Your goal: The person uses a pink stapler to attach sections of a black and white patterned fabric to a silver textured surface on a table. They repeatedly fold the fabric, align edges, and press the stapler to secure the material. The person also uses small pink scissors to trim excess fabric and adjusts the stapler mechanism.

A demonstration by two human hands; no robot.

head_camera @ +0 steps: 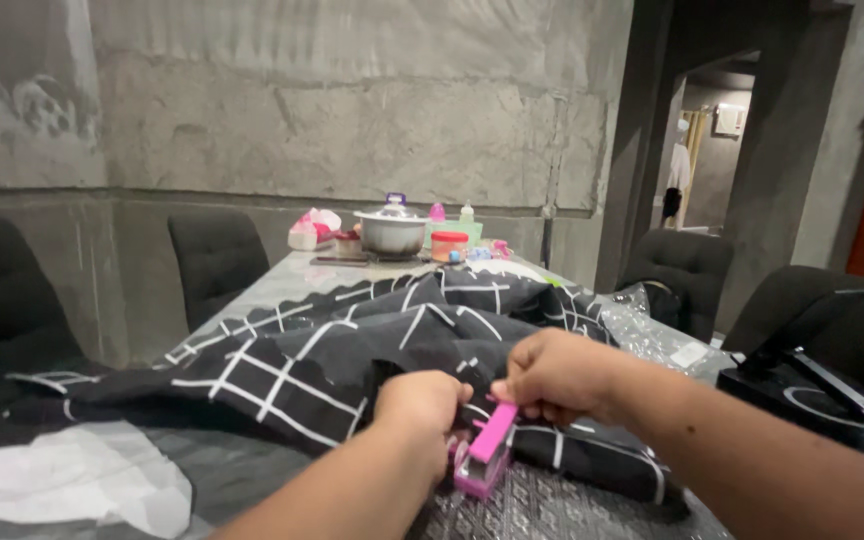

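A black cloth with white grid lines [352, 350] lies spread over the table. My left hand [422, 400] is closed on a fold of it near the front edge. My right hand [552, 375] pinches the top of a small pink hand-held device [487, 455] that stands against the cloth between both hands. The fingertips of both hands are partly hidden by cloth and device.
A white sheet [72, 475] lies at the front left. At the far end stand a metal pot with lid [392, 230], small jars and bottles. Clear plastic wrap [652, 335] sits right of the cloth. Black chairs [217, 255] surround the table; a black box [812, 395] is at right.
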